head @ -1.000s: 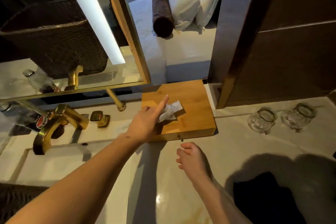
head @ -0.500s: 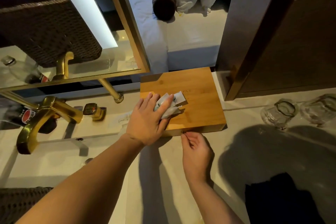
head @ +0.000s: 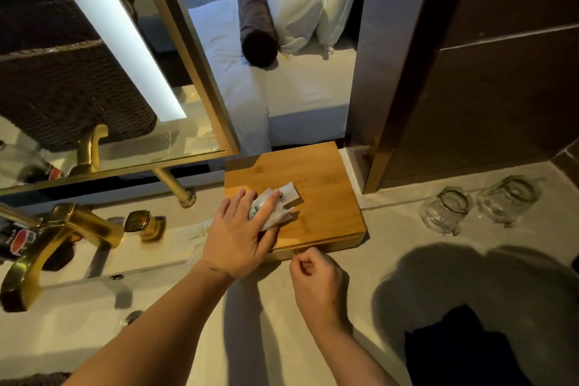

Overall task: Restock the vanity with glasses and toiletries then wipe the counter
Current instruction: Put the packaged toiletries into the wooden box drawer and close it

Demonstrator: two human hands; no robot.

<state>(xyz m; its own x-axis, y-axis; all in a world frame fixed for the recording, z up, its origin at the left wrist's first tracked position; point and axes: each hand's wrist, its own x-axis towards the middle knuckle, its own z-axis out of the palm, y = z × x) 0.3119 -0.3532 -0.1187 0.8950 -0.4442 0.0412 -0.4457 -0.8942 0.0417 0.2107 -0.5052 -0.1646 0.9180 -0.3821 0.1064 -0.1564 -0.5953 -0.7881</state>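
Observation:
A flat wooden box (head: pixel 326 204) sits on the pale stone counter (head: pixel 391 285) against the mirror. White toiletry packets (head: pixel 283 202) lie on its lid. My left hand (head: pixel 238 232) presses flat on the packets and the lid, fingers spread. My right hand (head: pixel 316 279) is at the box's front edge, fingers pinched at a small knob on the drawer front; the knob itself is hidden. Two clear glasses (head: pixel 446 208) (head: pixel 507 199) stand upside down on the counter to the right.
A gold faucet (head: pixel 56 238) and gold handle (head: pixel 142 224) stand by the sink at the left. A dark bottle with a red label (head: pixel 18 241) is behind the faucet. A dark cloth (head: pixel 463 351) lies at the lower right. A dark wall panel (head: pixel 470 103) rises behind the glasses.
My left hand went from pointing at the packets to lying flat on them. My right hand moved up from the counter to the box's front edge and pinched there.

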